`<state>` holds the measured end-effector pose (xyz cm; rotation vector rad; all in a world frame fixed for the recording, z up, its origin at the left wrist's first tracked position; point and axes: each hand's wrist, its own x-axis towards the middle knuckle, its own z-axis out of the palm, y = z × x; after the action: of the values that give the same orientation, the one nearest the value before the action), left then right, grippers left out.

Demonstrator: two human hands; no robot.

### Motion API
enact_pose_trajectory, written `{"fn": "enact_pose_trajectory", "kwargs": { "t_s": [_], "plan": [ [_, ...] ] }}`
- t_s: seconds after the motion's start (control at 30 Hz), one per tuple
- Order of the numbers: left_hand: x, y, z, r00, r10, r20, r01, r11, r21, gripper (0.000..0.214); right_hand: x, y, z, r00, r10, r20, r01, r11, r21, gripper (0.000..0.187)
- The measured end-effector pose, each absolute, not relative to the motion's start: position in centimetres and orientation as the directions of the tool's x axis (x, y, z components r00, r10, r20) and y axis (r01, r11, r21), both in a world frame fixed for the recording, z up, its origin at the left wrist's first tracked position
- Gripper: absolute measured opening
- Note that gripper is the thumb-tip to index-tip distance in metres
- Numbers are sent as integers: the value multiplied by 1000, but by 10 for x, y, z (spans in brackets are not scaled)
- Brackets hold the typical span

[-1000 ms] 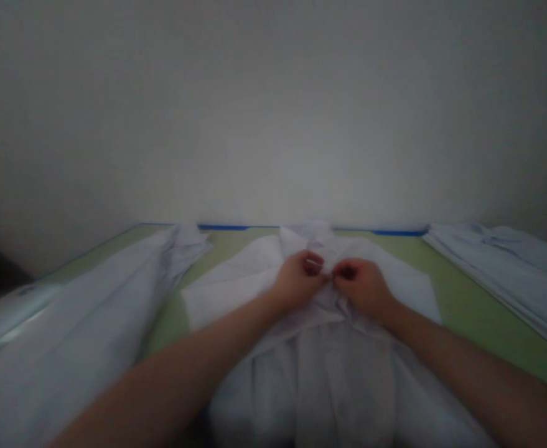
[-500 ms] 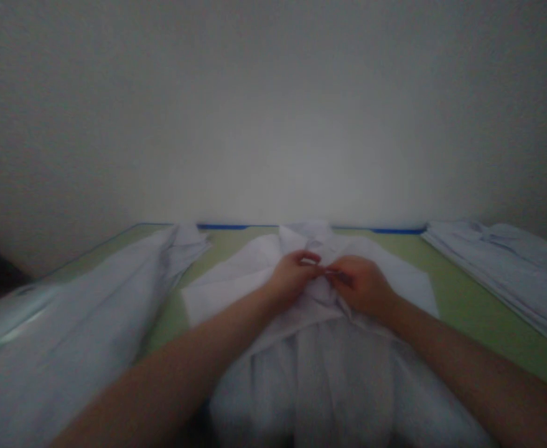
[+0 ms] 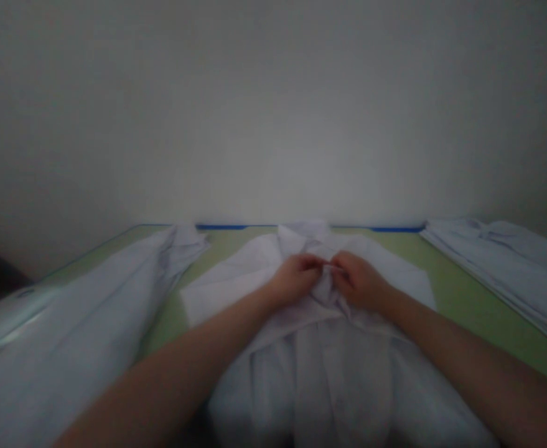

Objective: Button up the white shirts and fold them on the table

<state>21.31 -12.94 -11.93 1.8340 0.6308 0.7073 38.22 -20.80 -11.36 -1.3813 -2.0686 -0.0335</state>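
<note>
A white shirt (image 3: 254, 274) lies spread on the green table (image 3: 450, 280), collar toward the far wall. My left hand (image 3: 294, 280) and my right hand (image 3: 359, 280) meet at the shirt's front, a little below the collar. Both have their fingers curled and pinched on the cloth along the shirt's middle, fingertips almost touching each other. The fabric bunches up between the two hands. What exactly sits between the fingertips is too blurred to tell.
A pile of white cloth (image 3: 91, 323) lies along the left of the table. A stack of folded white garments (image 3: 501, 261) lies at the right. A blue strip (image 3: 221, 227) runs along the table's far edge against a plain wall.
Both hands have shifted a little farther up the shirt toward the collar and drawn closer together; the cloth between them is more bunched.
</note>
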Motion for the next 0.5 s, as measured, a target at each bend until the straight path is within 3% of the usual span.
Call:
{"fn": "enact_pose_trajectory", "kwargs": {
  "t_s": [0.17, 0.3, 0.4, 0.5],
  "plan": [
    [209, -128, -121, 772, 611, 176, 133, -426, 895, 24, 387, -210, -115, -279, 873, 400, 669, 476, -571, 16],
    [207, -130, -120, 769, 604, 212, 156, -498, 853, 20, 390, -213, -110, -308, 888, 342, 562, 460, -688, 18],
    [207, -132, -119, 772, 595, 223, 179, -541, 822, 20, 391, -212, -109, -300, 896, 328, 565, 444, -696, 17],
    [207, -134, -118, 794, 572, 206, 201, -567, 799, 21, 390, -211, -112, -297, 874, 385, 636, 481, -603, 11]
  ]
}}
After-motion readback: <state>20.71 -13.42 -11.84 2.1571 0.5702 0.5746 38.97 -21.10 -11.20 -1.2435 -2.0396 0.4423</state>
